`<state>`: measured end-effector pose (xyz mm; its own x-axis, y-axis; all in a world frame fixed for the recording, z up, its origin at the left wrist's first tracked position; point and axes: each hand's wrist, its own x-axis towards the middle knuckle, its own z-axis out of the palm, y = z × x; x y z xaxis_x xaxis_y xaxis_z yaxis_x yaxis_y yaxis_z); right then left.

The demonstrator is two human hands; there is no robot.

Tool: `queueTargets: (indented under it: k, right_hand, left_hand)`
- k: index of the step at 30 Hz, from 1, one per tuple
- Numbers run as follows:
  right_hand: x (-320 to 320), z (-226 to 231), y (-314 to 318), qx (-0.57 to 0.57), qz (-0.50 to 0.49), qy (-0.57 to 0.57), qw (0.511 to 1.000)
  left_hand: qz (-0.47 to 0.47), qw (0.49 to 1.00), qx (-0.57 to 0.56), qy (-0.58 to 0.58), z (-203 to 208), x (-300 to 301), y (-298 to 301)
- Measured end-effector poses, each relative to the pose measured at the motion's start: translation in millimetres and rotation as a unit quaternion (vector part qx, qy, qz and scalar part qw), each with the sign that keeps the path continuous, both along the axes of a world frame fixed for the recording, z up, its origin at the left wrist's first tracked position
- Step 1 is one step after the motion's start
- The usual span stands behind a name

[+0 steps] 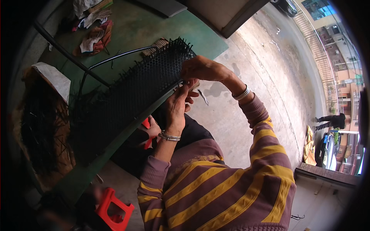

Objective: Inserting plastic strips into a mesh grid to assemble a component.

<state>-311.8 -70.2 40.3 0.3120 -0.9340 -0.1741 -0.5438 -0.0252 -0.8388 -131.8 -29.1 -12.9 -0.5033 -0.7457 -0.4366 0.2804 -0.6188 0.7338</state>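
A black panel full of small honeycomb holes [154,73] lies slanted across the green table, with thin black strips [180,44] bristling along its far edge. My right hand [202,68] is bent over the panel's right end, fingers closed in a pinch. Just below it, my left hand [177,107] has its thumb and fingertips drawn together at the same edge. Whatever is between the fingers of either hand is too small or hidden to name. A slim silver object [203,97] shows beside the left fingers; I cannot tell whether it is held.
On the left, an open cardboard box [63,154] holds a tangle of black strips. A dark bar [69,54] and a curved black tube [115,56] cross the green table [208,40]. Crumpled rags [94,38] lie farther back. A red plastic stool [113,210] stands low at left.
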Motion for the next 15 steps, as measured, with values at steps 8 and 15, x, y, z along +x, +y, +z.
queueTargets:
  k: [8, 15]
  right_hand:
    - [-7.9, 10.7, 1.3, 0.071, -0.025, -0.045, 0.996]
    - [-9.0, 17.3, -8.6, -0.151, -0.202, 0.007, 0.968]
  left_hand:
    - [-0.077, 0.995, -0.065, -0.007, -8.0, 4.7, -12.5]
    - [0.016, 0.999, 0.020, 0.032, -22.7, 5.7, -14.5]
